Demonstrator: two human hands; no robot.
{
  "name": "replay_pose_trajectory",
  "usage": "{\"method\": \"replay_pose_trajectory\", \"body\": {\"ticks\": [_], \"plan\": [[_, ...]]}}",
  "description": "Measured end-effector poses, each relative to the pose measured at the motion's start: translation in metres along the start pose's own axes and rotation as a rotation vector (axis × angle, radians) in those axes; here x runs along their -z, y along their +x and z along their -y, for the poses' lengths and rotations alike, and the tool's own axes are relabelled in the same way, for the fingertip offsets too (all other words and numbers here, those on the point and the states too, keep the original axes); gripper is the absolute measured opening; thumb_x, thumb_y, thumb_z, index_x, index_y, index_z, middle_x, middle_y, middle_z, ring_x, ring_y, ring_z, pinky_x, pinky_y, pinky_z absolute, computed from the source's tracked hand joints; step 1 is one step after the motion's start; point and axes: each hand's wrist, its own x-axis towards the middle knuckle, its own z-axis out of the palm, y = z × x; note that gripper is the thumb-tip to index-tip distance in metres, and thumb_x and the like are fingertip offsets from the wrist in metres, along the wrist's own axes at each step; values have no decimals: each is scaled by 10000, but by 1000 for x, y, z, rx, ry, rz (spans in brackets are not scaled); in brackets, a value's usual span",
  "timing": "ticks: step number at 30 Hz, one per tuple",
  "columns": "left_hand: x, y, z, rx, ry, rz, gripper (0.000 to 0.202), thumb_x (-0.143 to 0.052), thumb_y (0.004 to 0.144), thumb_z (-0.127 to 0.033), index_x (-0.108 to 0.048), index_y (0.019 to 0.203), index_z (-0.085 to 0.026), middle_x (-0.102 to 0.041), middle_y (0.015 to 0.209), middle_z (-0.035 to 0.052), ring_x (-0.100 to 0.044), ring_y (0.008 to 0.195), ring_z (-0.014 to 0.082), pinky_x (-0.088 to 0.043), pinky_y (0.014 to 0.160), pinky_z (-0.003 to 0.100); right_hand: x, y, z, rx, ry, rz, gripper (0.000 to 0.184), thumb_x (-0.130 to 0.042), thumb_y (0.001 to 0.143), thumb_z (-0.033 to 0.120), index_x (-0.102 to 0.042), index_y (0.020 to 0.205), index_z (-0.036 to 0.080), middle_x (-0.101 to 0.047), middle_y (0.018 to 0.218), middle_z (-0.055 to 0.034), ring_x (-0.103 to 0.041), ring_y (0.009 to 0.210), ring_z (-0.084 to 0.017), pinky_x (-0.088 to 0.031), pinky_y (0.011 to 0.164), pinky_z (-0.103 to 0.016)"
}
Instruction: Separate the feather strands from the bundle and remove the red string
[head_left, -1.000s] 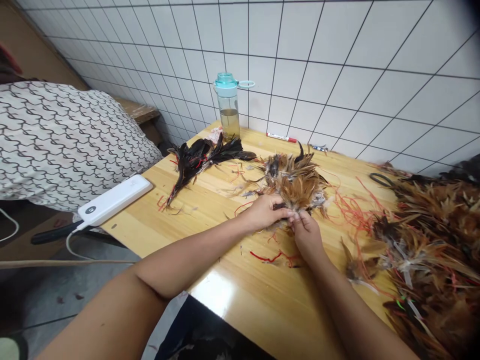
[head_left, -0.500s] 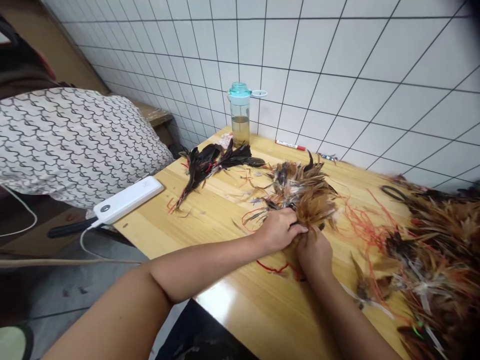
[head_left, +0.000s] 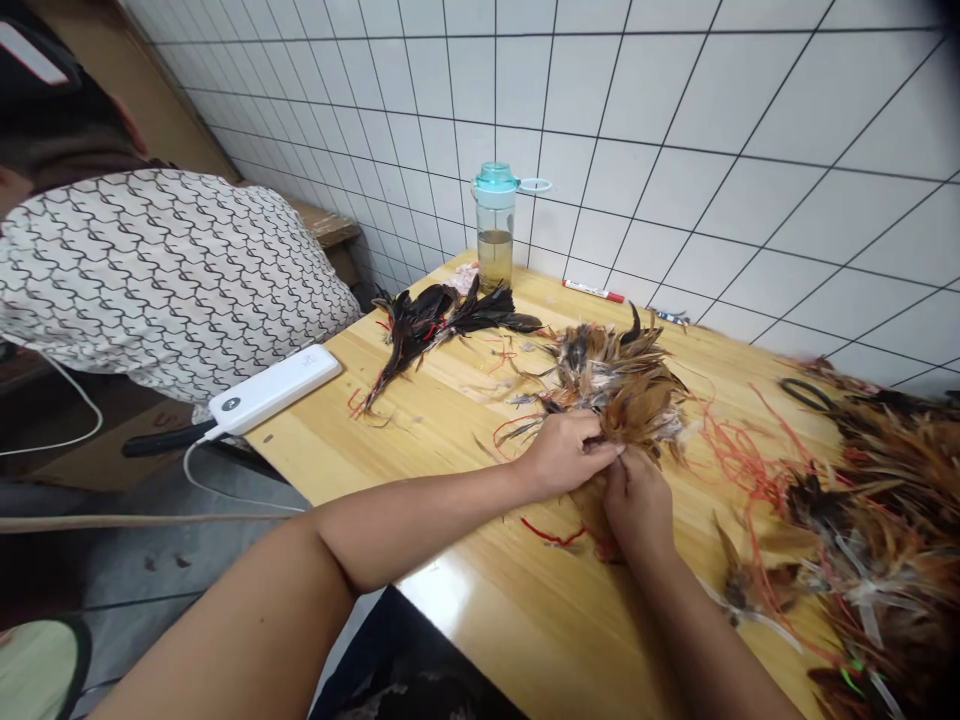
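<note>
My left hand (head_left: 568,455) and my right hand (head_left: 640,503) meet over the wooden table, fingers closed around the lower end of a bunch of brown feathers (head_left: 636,412). Its tips fan out beyond my fingers; the gripped end is mostly hidden. Right behind it lies a heap of brown and grey feathers (head_left: 592,362). A piece of red string (head_left: 551,535) rests on the wood below my left hand. To the right is a loose tangle of orange-red string (head_left: 739,445).
Black feather bunches (head_left: 420,330) lie near a water bottle (head_left: 495,230) at the back. A large feather pile (head_left: 892,560) covers the right side. A marker (head_left: 592,291) lies along the tiled wall. A white power bank (head_left: 276,390) sits at the left edge, beside a seated person (head_left: 165,280).
The view has shifted slightly, so the scene sits a little further right. Both hands keep their hold on the feather bunch with only small finger movement.
</note>
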Motion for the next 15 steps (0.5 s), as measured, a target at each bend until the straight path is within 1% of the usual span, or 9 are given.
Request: {"method": "replay_pose_trajectory", "body": {"ticks": [3,6,8,10,13,15], "plan": [[3,3,1,79,-59,1,220,-608,813,-280,-620,652,-132,-589,679,16,-531,654,114,-396,609,221,4,3,4,21,67,2,252,-381,919,225,-622,949,159,-666,873,-110,-608,818,-227,-475,723,-343],[6,5,3,120,-86,-4,227,-614,812,-309,-645,680,-126,-620,703,27,-546,671,126,-423,637,231,7,5,6,19,98,-40,213,-447,904,267,-624,955,160,-646,858,-99,-588,815,-224,-472,738,-352],[7,6,5,112,-104,7,228,-619,809,-319,-660,699,-124,-637,723,35,-560,694,135,-438,662,239,7,7,4,-4,140,-60,191,-494,882,296,-631,925,170,-634,830,-84,-573,802,-223,-469,735,-357],[7,7,6,81,-127,23,214,-618,810,-312,-675,726,-124,-653,748,41,-573,727,142,-448,692,244,7,9,0,-36,229,-50,176,-524,859,318,-640,883,188,-634,825,-71,-571,808,-222,-468,743,-363],[9,8,7,28,-155,54,188,-611,816,-289,-689,772,-123,-663,775,44,-585,774,149,-454,727,251,8,12,-4,-93,421,25,177,-534,847,341,-651,821,211,-653,858,-54,-587,856,-220,-468,798,-372],[11,9,7,1,-164,80,176,-612,816,-272,-693,793,-118,-672,811,55,-593,813,157,-459,765,262,11,14,-5,-140,525,86,197,-527,852,356,-648,780,218,-647,834,-38,-591,869,-215,-464,825,-369]]}}
